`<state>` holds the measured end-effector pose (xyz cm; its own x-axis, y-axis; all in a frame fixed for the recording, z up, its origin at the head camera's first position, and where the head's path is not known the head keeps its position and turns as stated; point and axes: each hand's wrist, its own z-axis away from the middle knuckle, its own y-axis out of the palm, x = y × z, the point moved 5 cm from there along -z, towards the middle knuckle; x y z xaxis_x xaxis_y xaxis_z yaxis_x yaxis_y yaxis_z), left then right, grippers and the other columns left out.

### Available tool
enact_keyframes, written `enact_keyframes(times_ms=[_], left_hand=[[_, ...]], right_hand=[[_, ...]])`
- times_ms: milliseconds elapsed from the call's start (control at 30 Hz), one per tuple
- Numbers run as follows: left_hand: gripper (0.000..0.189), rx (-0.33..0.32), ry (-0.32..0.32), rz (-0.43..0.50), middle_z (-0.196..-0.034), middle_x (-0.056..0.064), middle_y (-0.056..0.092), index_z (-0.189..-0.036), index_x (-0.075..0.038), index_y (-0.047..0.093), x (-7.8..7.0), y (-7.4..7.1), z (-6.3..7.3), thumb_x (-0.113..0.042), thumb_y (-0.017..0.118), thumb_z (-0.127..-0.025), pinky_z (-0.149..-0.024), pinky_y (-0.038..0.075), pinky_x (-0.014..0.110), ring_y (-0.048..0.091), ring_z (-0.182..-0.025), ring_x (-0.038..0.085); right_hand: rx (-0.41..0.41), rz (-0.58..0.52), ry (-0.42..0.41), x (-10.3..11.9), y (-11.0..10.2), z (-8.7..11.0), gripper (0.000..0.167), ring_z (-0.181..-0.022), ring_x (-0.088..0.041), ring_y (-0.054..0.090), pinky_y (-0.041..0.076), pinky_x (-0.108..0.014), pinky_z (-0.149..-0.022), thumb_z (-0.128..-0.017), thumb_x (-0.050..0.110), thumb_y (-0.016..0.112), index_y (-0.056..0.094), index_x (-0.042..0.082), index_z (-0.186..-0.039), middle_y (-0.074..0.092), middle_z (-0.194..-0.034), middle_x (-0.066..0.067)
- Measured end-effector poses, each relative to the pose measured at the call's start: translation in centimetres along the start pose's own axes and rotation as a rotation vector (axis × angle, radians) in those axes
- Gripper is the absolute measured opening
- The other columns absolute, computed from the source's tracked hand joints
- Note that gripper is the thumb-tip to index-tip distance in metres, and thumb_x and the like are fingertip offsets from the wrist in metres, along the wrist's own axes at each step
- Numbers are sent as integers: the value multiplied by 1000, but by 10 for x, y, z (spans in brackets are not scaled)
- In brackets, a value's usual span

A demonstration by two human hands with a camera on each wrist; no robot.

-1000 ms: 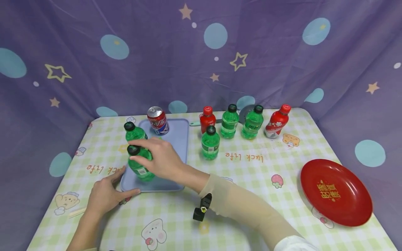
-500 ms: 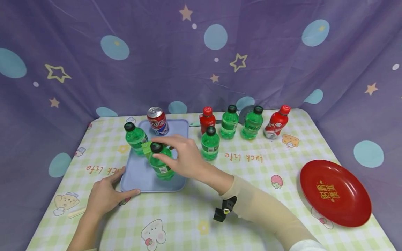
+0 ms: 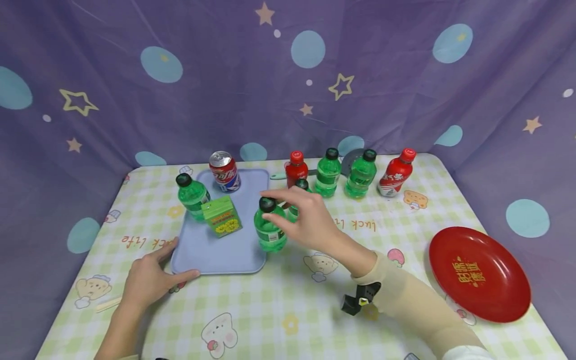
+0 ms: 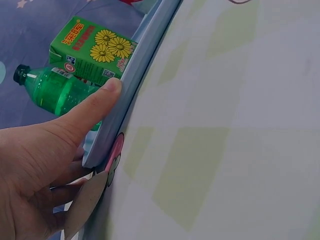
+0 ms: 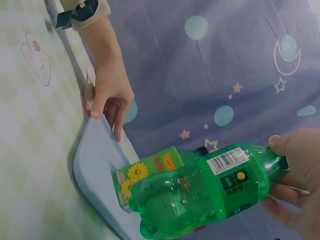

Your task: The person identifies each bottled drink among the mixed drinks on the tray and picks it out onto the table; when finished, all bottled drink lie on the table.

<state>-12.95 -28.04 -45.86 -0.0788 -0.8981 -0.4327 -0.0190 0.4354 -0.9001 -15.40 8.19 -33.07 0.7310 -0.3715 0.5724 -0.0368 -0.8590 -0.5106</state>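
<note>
My right hand (image 3: 312, 220) grips a green soda bottle (image 3: 271, 232) near its black cap, upright at the right edge of the light blue tray (image 3: 209, 257). The right wrist view shows this bottle (image 5: 205, 190) tilted in frame, fingers around its neck. My left hand (image 3: 148, 275) holds the tray's near left corner, its thumb against the rim (image 4: 127, 75). On the tray are a green drink carton (image 3: 222, 217) with yellow flowers and a red and blue soda can (image 3: 226, 172). Another green bottle (image 3: 193, 197) stands at the tray's left side.
Behind the right hand stand a partly hidden green bottle (image 3: 301, 185), a red bottle (image 3: 297, 167), two green bottles and a tilted-looking red-and-white bottle (image 3: 396, 172). A dark slotted turner (image 3: 351, 161) lies behind them. At the right is a red plate (image 3: 495, 275).
My right hand has carried the green bottle rightward from the tray's left part to its right edge, uncovering the drink carton. My left hand has stayed at the tray's corner.
</note>
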Motion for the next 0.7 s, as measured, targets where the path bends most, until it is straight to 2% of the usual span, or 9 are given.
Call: enact_keyframes(times_ms=[333, 533, 700], left_hand=[[114, 20, -17, 4, -139, 36, 61, -150, 2, 57, -1, 0, 0, -62, 97, -66, -90, 57, 67, 65, -120, 59], [113, 13, -17, 4, -140, 35, 61, -150, 3, 57, 1, 0, 1, -62, 97, -66, -90, 57, 67, 65, -120, 58], [113, 8, -12, 2, -140, 36, 60, -149, 3, 57, 1, 0, 1, -62, 97, -65, -90, 57, 66, 64, -121, 58]], right_hand=[[-22, 55, 64, -12, -33, 20, 41, -84, -16, 76, 64, -34, -76, -87, 14, 89, 78, 10, -127, 82, -110, -6], [-26, 86, 101, -23, -52, 33, 42, -89, -18, 78, 66, -32, -78, -86, 10, 89, 77, 7, -127, 82, -116, -8], [-37, 154, 119, -31, -68, 45, 43, -90, -19, 79, 66, -35, -77, -86, 10, 90, 78, 9, -127, 82, -116, -7]])
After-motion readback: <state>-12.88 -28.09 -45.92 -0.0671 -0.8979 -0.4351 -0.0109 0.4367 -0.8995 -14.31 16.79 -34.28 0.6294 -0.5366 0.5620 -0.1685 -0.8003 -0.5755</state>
